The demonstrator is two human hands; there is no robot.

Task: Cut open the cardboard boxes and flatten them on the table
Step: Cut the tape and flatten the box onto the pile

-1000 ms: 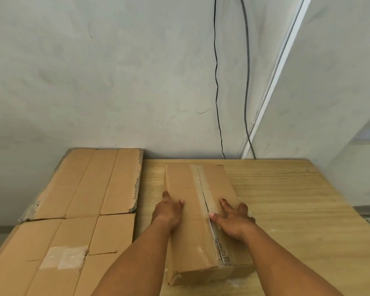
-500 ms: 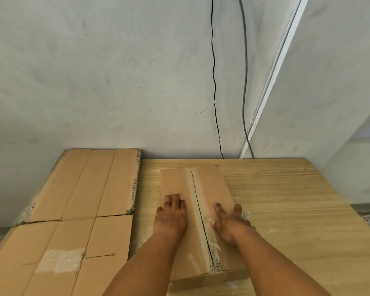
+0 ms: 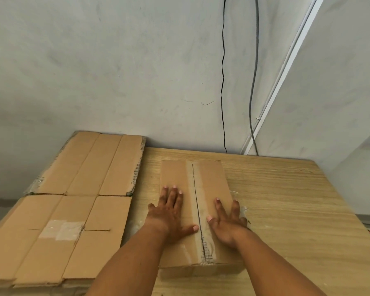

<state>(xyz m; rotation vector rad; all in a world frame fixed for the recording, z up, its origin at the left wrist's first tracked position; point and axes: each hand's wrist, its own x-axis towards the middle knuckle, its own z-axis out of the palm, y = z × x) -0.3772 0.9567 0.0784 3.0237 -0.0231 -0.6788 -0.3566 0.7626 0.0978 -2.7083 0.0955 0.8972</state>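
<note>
Matt cardboard box, glossy tape; grained wood table.

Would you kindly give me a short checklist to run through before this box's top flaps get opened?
1. Top seam of the box slit end to end: ok, a dark line runs its length.
2. Left hand and right hand flat on either side of the seam: ok.
3. Cutter set safely aside: cannot tell, none in view.
4. Bottom seam cut: cannot tell, hidden.
5. Bare table right of the box for flattening: ok.
6. Flattened cardboard apart from the box: ok.
</note>
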